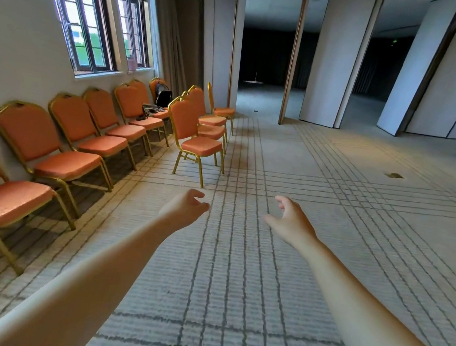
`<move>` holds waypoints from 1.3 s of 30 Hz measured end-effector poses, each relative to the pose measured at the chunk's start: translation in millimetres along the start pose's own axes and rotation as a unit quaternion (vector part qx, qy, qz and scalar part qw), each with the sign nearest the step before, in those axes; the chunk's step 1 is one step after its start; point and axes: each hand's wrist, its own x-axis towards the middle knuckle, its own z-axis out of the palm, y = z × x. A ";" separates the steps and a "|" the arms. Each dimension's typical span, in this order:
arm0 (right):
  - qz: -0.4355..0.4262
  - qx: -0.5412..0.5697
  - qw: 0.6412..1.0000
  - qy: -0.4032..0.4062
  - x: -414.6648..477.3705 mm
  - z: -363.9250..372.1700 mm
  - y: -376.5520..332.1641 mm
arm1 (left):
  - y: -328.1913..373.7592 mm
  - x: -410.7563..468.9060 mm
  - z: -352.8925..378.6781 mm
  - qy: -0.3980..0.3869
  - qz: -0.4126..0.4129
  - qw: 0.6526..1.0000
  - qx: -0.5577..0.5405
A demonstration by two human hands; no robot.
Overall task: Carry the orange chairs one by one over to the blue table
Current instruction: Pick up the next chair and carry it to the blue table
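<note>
Head view looks along a carpeted hall. Both hands reach forward near 6 o'clock, held apart and gripping nothing. The left hand (188, 208) and right hand (289, 219) each have loosely curled fingers above the carpet (328, 209). A row of orange chairs (67, 142) lines the wall from 8 to 10 o'clock, under the windows (96, 20). A short second file stands out on the floor at 11 o'clock. Its front chair (194, 134) is just ahead of the left hand, untouched. A black backpack (164, 97) sits on a far wall chair. White partition panels (339, 58) stand at 1 to 2 o'clock.
</note>
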 end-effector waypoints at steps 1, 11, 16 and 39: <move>-0.003 0.004 1.000 0.000 33.1 0.5 4.4 | 4.0 31.5 3.8 0.003 -0.002 1.000 -0.001; -0.018 -0.003 1.000 -0.011 320.9 -12.2 18.4 | 49.8 296.3 26.2 0.023 -0.016 1.000 -0.004; -0.006 -0.014 1.000 -0.023 446.0 6.4 28.8 | 42.4 421.0 35.6 0.024 -0.021 0.999 -0.006; 0.046 0.017 0.997 -0.053 1021.5 155.0 31.8 | -30.3 1027.6 37.5 -0.033 -0.043 0.997 0.049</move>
